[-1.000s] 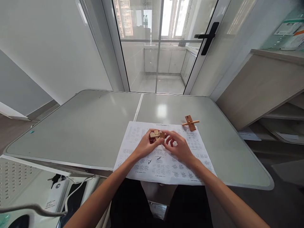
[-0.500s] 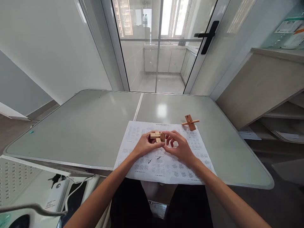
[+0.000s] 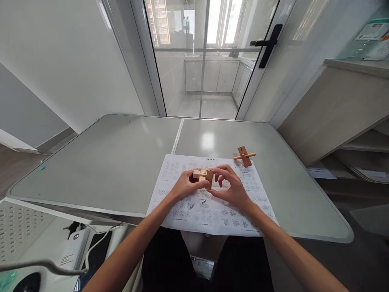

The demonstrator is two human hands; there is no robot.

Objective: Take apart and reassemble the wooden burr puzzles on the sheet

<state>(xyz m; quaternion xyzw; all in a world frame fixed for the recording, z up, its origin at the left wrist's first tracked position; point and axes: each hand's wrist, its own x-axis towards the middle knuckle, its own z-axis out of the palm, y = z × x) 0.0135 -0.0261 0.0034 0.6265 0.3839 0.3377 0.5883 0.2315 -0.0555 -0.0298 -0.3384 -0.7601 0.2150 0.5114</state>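
Between my hands, above a printed sheet (image 3: 182,223), is a wooden burr puzzle (image 3: 203,174) made of interlocking light-wood pieces. My left hand (image 3: 187,185) is closed around its left side, with the thumb along the near face. My right hand (image 3: 231,184) pinches the block at the puzzle's right end, thumb below and index finger above, the other fingers curled. Parts of the puzzle are hidden behind my fingers. At the sheet's top right corner lies a brown wooden piece (image 3: 245,159) with a thin stick (image 3: 251,154) through it.
The sheet lies on a grey folding table (image 3: 100,162) with a seam down its middle. To the lower left, a white surface holds a white box (image 3: 74,247), a dark phone-like slab and a cable (image 3: 39,264). Wooden shelving (image 3: 334,109) stands on the right; a glass door is ahead.
The block at the puzzle's right end has turned and shows more of its face. My right hand has shifted slightly with it; my left hand keeps its grip.
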